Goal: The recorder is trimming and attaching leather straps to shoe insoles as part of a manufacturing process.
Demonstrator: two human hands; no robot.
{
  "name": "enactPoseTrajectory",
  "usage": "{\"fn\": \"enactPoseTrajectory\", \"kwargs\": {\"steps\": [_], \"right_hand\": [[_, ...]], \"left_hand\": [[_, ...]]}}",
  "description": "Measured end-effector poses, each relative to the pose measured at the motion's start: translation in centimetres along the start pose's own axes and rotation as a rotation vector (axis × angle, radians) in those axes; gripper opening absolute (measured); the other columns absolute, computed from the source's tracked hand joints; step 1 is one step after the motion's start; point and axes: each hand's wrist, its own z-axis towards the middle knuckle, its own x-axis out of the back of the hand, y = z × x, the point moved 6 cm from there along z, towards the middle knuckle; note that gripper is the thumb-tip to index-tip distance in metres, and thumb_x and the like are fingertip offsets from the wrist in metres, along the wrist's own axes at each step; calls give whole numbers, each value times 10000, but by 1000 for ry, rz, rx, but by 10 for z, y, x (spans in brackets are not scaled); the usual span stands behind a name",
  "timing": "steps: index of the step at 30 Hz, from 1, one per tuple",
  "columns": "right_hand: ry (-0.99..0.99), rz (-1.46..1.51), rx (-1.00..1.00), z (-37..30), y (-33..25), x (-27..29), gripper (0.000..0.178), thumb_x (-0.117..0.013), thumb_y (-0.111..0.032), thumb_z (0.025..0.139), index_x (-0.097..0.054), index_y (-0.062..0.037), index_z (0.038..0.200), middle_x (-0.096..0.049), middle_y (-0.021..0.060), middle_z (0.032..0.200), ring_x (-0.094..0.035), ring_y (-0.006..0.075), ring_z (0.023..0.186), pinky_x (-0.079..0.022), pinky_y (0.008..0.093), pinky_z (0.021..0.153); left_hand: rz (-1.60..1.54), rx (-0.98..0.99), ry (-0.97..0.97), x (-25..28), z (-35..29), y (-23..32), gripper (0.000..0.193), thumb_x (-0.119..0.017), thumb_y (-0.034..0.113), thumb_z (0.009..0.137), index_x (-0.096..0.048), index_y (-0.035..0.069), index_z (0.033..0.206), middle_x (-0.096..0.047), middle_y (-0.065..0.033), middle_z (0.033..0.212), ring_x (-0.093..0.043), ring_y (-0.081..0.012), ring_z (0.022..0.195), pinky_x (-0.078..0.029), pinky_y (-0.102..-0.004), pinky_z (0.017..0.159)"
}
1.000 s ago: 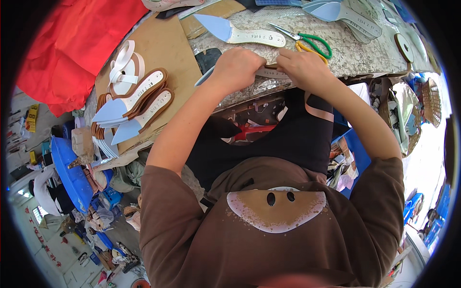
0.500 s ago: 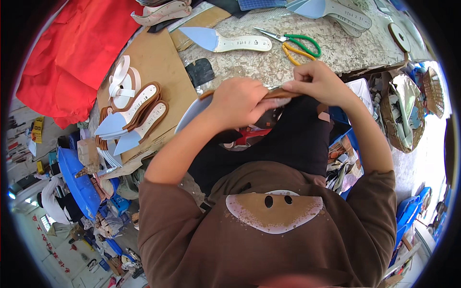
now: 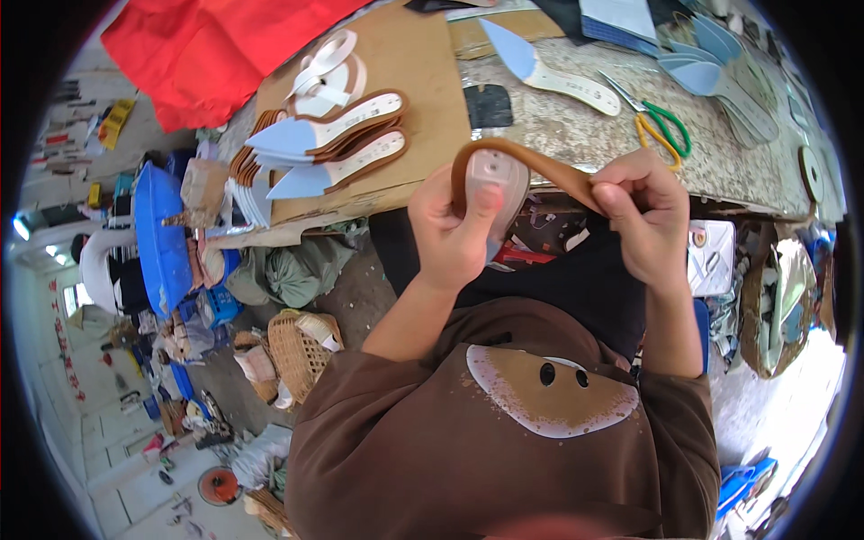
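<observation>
My left hand [image 3: 447, 236] is closed around a shoe insole [image 3: 506, 193], its rounded pale end up and my thumb across its face. A brown leather-like strip [image 3: 551, 167] bends over that rounded end and stretches to the right. Its far end is pinched between the thumb and fingers of my right hand [image 3: 643, 209]. On the bench to the left lie stacked insoles [image 3: 346, 126] with blue pointed ends and brown edges. A single insole [image 3: 562, 79] without brown edging lies beyond my hands. Scissors [image 3: 650, 112] with green and yellow handles rest near it.
A roll of white tape [image 3: 335, 83] lies on the brown board [image 3: 432, 117] behind the stacks. More insoles [image 3: 720, 81] are piled at the far right. Red cloth [image 3: 202, 58] hangs over the far left corner. Below the bench stand a wicker basket [image 3: 301, 355] and a blue tub [image 3: 162, 238].
My hands have moved apart, with the right drawing the strip's end outward. The insole now stands upright in my left hand. The whole view has shifted, moving the bench things rightward.
</observation>
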Motion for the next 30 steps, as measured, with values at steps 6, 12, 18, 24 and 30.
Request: {"fn": "enactPoseTrajectory", "kwargs": {"steps": [6,12,18,24,30], "right_hand": [[94,-132,131,9,5,-63,84,-688,4,862,-605,0,875,-640,47,700,-611,68,650,-450,215,560],[53,-593,208,22,7,-56,126,-672,-62,847,-554,-36,882,-609,103,756,-626,276,630,-481,342,541],[12,-818,287,8,21,-49,165,-712,-158,819,-579,-66,852,-518,77,816,-589,306,618,-469,384,484],[-69,-765,185,-21,60,-36,176,-728,-158,801,-579,-65,819,-532,81,817,-596,306,625,-474,388,509],[-86,-717,131,-12,53,-20,143,-711,-144,814,-605,-51,790,-547,87,793,-596,291,671,-480,365,570]], "left_hand": [[-182,-10,270,2,0,3,271,-562,270,1002,-644,12,1008,-634,16,905,-534,-38,805,-411,-201,707],[-182,115,270,-19,12,-5,238,-617,191,960,-633,-18,1073,-645,-14,936,-568,-53,834,-464,-220,729],[-260,357,239,-23,6,-35,152,-650,133,916,-641,-18,925,-671,-66,830,-626,-110,701,-502,-261,637],[-305,426,301,-22,5,-38,135,-653,133,918,-612,6,936,-642,-40,804,-619,-93,672,-491,-238,599],[-247,121,22,-25,-3,-43,131,-675,18,872,-614,3,986,-651,-64,919,-618,-109,794,-501,-253,698]]}}
